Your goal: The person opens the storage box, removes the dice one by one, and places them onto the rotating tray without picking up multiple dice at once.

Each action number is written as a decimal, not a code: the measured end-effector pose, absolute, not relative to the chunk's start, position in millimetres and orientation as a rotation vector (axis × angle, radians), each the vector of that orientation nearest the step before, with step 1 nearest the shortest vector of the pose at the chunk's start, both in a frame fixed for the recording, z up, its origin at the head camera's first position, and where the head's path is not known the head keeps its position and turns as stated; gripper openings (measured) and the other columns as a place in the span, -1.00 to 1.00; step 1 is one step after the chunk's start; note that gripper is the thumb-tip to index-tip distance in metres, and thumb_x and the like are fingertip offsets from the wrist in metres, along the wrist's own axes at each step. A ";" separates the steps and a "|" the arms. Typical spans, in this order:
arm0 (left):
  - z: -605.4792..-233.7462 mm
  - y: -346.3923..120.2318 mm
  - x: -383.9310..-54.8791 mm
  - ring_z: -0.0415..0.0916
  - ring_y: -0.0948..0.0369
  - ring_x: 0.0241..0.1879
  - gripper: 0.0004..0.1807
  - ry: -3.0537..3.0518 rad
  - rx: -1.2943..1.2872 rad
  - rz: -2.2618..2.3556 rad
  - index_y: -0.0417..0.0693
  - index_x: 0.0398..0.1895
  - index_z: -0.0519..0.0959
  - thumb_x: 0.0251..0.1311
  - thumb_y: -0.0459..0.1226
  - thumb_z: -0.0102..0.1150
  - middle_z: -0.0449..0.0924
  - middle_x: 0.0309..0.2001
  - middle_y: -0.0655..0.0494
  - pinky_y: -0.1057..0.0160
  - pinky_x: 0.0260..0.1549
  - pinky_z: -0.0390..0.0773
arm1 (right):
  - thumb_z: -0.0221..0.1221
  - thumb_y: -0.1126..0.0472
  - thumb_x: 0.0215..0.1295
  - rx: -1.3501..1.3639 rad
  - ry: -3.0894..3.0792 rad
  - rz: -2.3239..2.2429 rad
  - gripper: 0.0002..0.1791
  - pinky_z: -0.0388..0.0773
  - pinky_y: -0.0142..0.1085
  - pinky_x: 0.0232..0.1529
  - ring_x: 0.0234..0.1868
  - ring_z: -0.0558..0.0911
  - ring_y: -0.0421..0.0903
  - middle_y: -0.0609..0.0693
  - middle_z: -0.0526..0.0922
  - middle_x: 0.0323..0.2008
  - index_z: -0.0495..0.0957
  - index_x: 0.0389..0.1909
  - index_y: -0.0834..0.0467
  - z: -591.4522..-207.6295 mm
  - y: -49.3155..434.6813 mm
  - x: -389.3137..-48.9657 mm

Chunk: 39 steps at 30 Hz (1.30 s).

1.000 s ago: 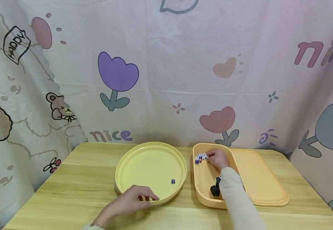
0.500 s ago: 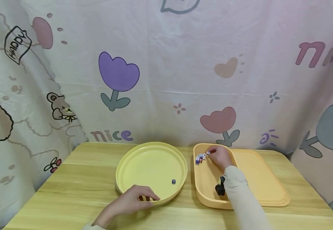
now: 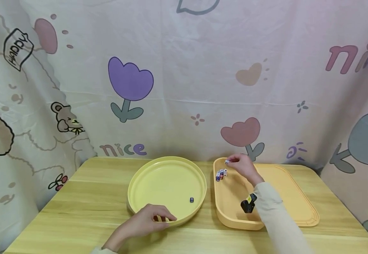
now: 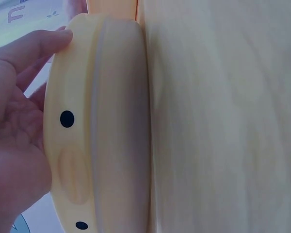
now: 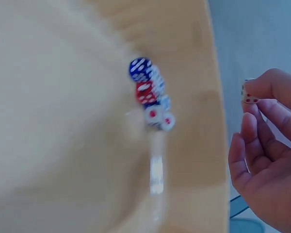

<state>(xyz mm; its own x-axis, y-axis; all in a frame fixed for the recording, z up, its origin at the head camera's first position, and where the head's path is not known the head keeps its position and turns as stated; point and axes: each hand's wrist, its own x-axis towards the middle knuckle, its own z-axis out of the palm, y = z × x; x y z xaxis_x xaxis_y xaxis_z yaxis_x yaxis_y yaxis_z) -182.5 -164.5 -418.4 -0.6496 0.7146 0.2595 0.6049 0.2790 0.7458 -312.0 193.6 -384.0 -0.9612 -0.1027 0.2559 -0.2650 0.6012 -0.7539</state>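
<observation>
My right hand (image 3: 242,165) pinches a white die (image 5: 250,92) between thumb and fingertips, raised above the far rim of the orange box (image 3: 231,224). A cluster of white, blue and red dice (image 5: 148,90) lies inside that box, by its far left wall. My left hand (image 3: 149,220) grips the near rim of a round yellow tray (image 3: 168,160). In the left wrist view, its thumb touches the tray's outer side wall, while the other fingers are partly hidden behind the rim. One dark blue die (image 3: 191,200) lies in the tray, towards its right side.
A flat orange lid (image 3: 290,197) lies on the wooden table (image 3: 82,208), right of the box. Behind the table hangs a printed curtain (image 3: 177,123). A black device (image 3: 248,204) sits at the right sleeve, over the box.
My right hand has lifted a white die from the cluster and carried it up past the box's far end. The left hand and the tray have stayed in place.
</observation>
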 end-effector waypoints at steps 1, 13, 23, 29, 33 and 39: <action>-418.0 -164.4 -182.6 0.42 0.42 -0.35 -0.80 2.409 1.250 1.314 -0.04 -0.16 0.63 0.15 -0.31 0.14 0.58 -0.26 0.27 0.37 -0.43 0.45 | 0.25 0.32 0.04 0.320 -2.635 1.299 -0.85 0.45 -0.28 -0.34 -0.36 0.51 -0.08 0.02 0.59 -0.44 0.59 -0.36 0.30 -381.3 192.5 -311.0; -417.5 -164.7 -181.8 0.40 0.41 -0.36 -0.82 2.451 1.211 1.290 -0.16 -0.21 0.63 0.11 -0.40 0.15 0.60 -0.28 0.15 0.37 -0.45 0.43 | 0.25 0.33 0.03 0.405 -2.595 1.490 -0.84 0.44 -0.33 -0.39 -0.40 0.49 -0.10 0.00 0.57 -0.46 0.58 -0.33 0.27 -359.6 166.7 -285.0; -416.5 -165.4 -180.9 0.40 0.42 -0.35 -0.81 2.433 1.192 1.301 0.01 -0.17 0.64 0.15 -0.28 0.14 0.58 -0.26 0.31 0.38 -0.43 0.42 | 0.25 0.38 0.00 0.494 -2.526 1.615 -0.87 0.44 -0.35 -0.48 -0.43 0.48 -0.09 0.01 0.54 -0.51 0.58 -0.37 0.28 -353.8 144.1 -259.7; -417.0 -165.0 -180.7 0.40 0.42 -0.36 -0.80 2.441 1.186 1.285 0.05 -0.17 0.64 0.14 -0.28 0.14 0.57 -0.27 0.35 0.38 -0.42 0.42 | 0.24 0.43 -0.01 0.547 -2.472 1.660 -0.87 0.43 -0.39 -0.46 -0.46 0.47 -0.13 0.01 0.54 -0.50 0.58 -0.37 0.30 -357.0 133.1 -247.1; -415.6 -165.0 -180.4 0.41 0.41 -0.34 -0.81 2.442 1.197 1.292 0.04 -0.18 0.64 0.15 -0.29 0.14 0.58 -0.28 0.33 0.37 -0.40 0.42 | 0.25 0.42 -0.01 0.562 -2.460 1.681 -0.86 0.43 -0.39 -0.42 -0.43 0.48 -0.14 0.01 0.54 -0.49 0.59 -0.35 0.30 -359.3 125.2 -238.6; -412.4 -163.3 -177.7 0.40 0.42 -0.34 -0.83 2.466 1.206 1.291 -0.05 -0.20 0.64 0.14 -0.33 0.14 0.59 -0.28 0.25 0.37 -0.41 0.42 | 0.28 0.40 -0.02 0.531 -2.464 1.730 -0.82 0.42 -0.39 -0.42 -0.42 0.47 -0.12 0.01 0.54 -0.48 0.60 -0.33 0.27 -363.5 111.6 -226.5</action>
